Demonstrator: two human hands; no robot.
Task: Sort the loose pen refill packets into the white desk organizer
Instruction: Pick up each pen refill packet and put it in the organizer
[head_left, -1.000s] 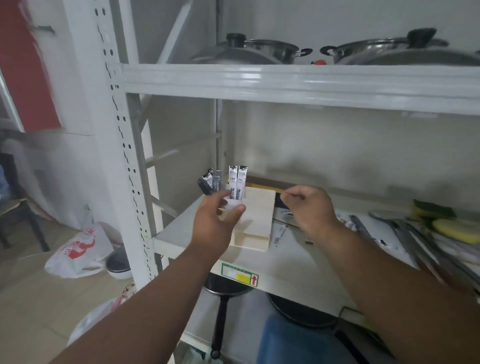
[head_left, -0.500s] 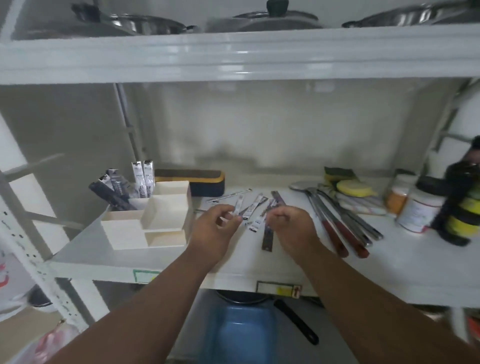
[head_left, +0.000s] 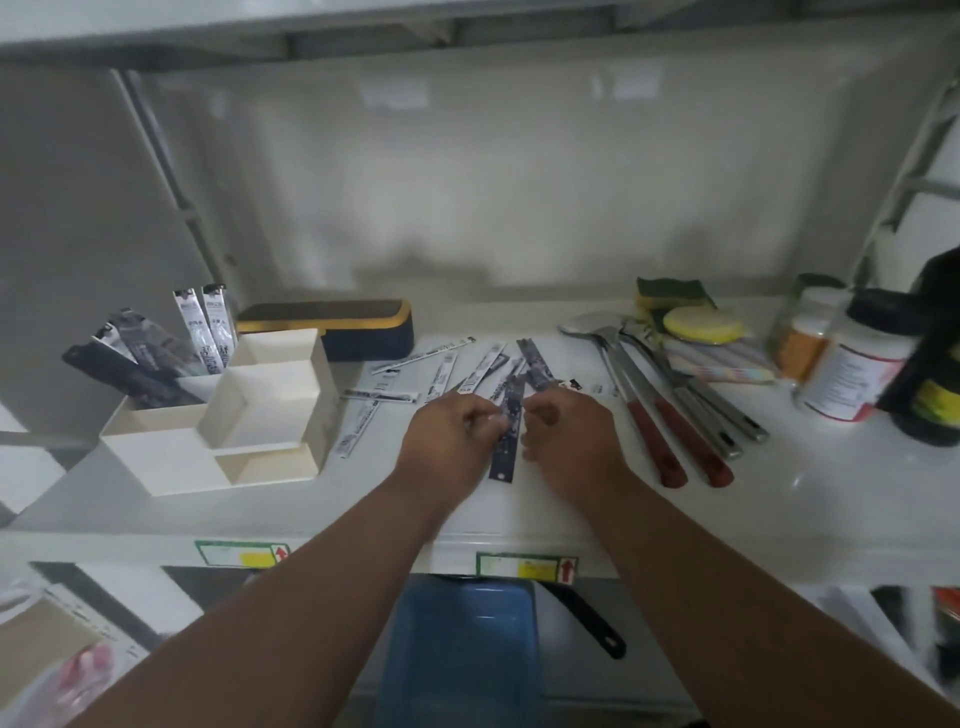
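Your two hands are close together in the middle of the frame, down on the white shelf. Your left hand and your right hand both have curled fingers at a dark packet that lies between them. It looks like both are pinching it, but the grip is partly hidden, so I cannot tell for sure.

More loose refill packets lie fanned out just behind your hands. One light packet lies near the organizer's side.

The white desk organizer sits at the left of the frame. Its back slot already holds standing packets. The nearer slots look empty.

To do this step well, pinch the dark packet near one end so it does not bend. Lift it up off the shelf first. Try to take only one, since others touch it. Keep clear of the red-handled utensils on the right. Then carry it left and stand it up in a slot.
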